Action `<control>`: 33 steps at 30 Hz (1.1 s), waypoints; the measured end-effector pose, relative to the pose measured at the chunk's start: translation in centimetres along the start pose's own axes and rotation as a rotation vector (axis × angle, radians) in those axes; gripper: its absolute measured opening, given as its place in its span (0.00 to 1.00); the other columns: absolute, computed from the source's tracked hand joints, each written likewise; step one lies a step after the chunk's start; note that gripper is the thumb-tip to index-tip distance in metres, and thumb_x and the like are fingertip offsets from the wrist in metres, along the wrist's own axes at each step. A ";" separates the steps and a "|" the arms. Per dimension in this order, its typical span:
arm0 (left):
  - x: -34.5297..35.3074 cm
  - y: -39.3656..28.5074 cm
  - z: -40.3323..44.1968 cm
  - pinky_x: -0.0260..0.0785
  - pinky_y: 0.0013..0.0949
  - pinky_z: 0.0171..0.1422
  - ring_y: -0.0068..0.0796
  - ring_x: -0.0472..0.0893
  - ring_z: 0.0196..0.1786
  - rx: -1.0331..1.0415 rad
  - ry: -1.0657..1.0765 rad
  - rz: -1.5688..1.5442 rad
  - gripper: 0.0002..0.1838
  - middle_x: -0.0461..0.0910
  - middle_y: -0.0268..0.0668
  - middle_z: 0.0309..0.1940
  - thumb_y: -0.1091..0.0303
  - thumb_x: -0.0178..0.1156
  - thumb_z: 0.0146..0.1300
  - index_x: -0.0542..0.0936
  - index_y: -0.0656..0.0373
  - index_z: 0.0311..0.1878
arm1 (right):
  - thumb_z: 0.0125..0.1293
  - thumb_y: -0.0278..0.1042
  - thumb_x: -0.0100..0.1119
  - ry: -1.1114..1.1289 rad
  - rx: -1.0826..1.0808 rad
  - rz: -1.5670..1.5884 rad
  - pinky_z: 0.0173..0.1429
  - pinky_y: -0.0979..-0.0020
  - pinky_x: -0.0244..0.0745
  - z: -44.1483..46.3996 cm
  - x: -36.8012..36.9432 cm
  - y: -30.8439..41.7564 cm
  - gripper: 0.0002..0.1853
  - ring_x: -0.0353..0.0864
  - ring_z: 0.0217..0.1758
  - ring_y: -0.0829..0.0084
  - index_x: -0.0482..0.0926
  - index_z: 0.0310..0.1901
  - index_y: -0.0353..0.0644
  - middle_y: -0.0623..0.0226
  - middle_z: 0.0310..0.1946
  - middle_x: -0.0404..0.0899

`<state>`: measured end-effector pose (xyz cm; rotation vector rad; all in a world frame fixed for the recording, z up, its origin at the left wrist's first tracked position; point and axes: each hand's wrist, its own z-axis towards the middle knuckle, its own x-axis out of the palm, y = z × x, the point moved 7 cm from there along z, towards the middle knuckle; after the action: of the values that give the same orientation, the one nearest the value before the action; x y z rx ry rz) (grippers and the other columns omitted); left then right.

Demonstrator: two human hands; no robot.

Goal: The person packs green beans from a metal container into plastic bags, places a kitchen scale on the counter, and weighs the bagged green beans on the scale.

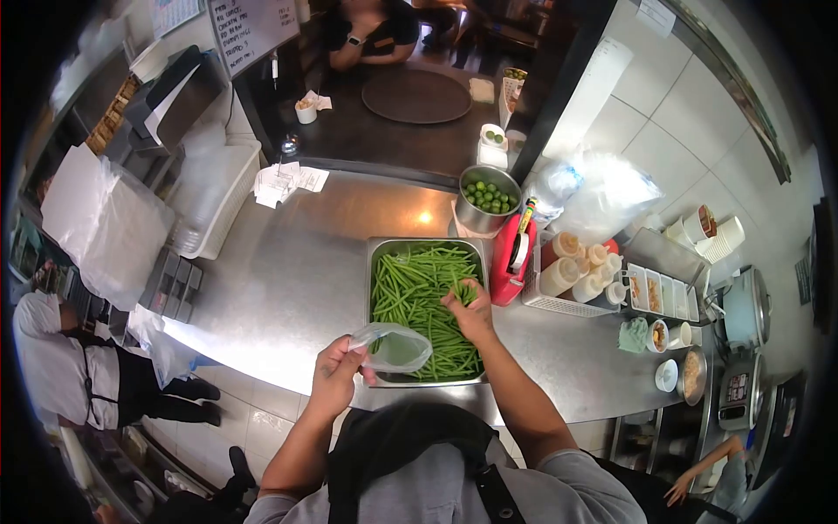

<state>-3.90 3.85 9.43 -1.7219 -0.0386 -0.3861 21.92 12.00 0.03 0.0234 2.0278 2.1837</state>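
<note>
A steel tray [375,384] full of cut green beans [410,288] sits on the metal counter. My left hand [339,367] grips the rim of a clear plastic bag [400,349], held with its mouth open above the tray's front left corner. Over the right side of the beans, my right hand [470,311] has its fingers closed round some green beans. What is inside the bag is hard to make out.
Right of the tray stand a red tape dispenser [511,262], a steel pot of green limes [489,194] and a basket of sauce bottles [567,304]. Paper slips [288,181] lie at the back left. A person [70,367] stands at far left; another sits beyond the window.
</note>
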 end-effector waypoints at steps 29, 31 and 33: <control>5.5 2.2 4.2 0.61 0.24 0.21 0.17 0.71 0.18 0.244 -0.109 0.230 0.05 0.73 0.28 0.18 0.70 0.61 0.63 0.75 0.59 0.37 | 0.70 0.47 0.51 0.606 0.782 0.092 0.15 0.73 0.67 -10.4 4.8 8.8 0.22 0.66 0.11 0.79 0.70 0.22 0.41 0.71 0.13 0.66; 6.3 0.1 2.8 0.63 0.26 0.22 0.20 0.73 0.18 0.388 -0.084 0.497 0.05 0.74 0.31 0.17 0.70 0.62 0.62 0.76 0.59 0.37 | 0.70 0.46 0.51 0.597 0.805 0.072 0.15 0.72 0.67 -10.2 5.2 8.6 0.21 0.67 0.12 0.79 0.70 0.23 0.40 0.71 0.13 0.67; 7.6 -1.8 1.6 0.69 0.31 0.24 0.33 0.79 0.20 0.559 -0.042 0.779 0.06 0.77 0.40 0.18 0.69 0.63 0.59 0.79 0.58 0.38 | 0.69 0.46 0.52 0.428 0.869 0.214 0.15 0.71 0.66 -9.4 5.1 6.9 0.19 0.68 0.14 0.79 0.71 0.26 0.39 0.70 0.15 0.68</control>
<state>3.24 4.29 13.05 -1.0770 0.4435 0.2290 15.03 2.91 5.63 -0.1382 3.1844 1.2841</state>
